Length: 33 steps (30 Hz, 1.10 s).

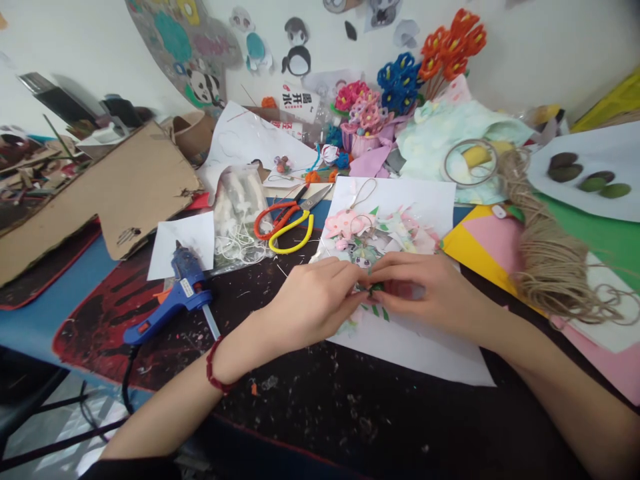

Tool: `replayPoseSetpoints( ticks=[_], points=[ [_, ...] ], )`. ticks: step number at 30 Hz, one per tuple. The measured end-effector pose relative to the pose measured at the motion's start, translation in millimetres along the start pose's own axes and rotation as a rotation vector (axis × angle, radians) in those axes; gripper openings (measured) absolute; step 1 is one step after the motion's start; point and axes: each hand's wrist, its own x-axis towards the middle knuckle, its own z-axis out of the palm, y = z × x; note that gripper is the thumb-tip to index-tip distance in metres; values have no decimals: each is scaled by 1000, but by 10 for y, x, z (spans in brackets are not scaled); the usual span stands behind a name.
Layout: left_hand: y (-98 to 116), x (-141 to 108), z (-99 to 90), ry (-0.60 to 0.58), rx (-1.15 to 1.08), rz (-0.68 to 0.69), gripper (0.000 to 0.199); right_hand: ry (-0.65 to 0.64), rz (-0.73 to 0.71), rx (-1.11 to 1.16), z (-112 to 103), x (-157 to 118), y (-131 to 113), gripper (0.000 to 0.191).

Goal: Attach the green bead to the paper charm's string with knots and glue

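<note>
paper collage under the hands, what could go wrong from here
The left hand and right hand pinch a small green piece over the paper collage, so it might tear or crease. The blue hot glue gun sits near the left wrist; its trailing cord could snag and drag it.

On the bench [300, 413], a paper sheet [420, 200]; left of it, scissors [290, 223] and a glue gun [180, 300]; right of it, a twine bundle [550, 253]; behind it, flowers [400, 83].

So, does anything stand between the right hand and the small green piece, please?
Nothing visible does: the right hand touches the small green piece, pinching it with the left hand above the white paper.
</note>
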Motion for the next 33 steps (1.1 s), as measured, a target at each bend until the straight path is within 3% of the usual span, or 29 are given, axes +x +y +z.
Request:
replayPoseSetpoints(
  ticks=[6, 10, 19, 28, 33],
  points=[
    [24, -42, -3, -8, 349, 294, 23, -19, 39, 28, -11, 16, 24, 12],
    [60, -23, 78, 10, 477, 335, 23, -31, 34, 43, -4, 11, 51, 13],
    [47, 21, 161, -53, 423, 117, 12, -28, 43, 112, 11, 11, 44, 17],
    [92, 12, 50, -175, 207, -162, 13, -45, 100, 94, 21, 0, 37, 11],
    [102, 9, 72, -161, 135, -234, 9, -3, 51, 41, 39, -12, 14, 15]
  ],
)
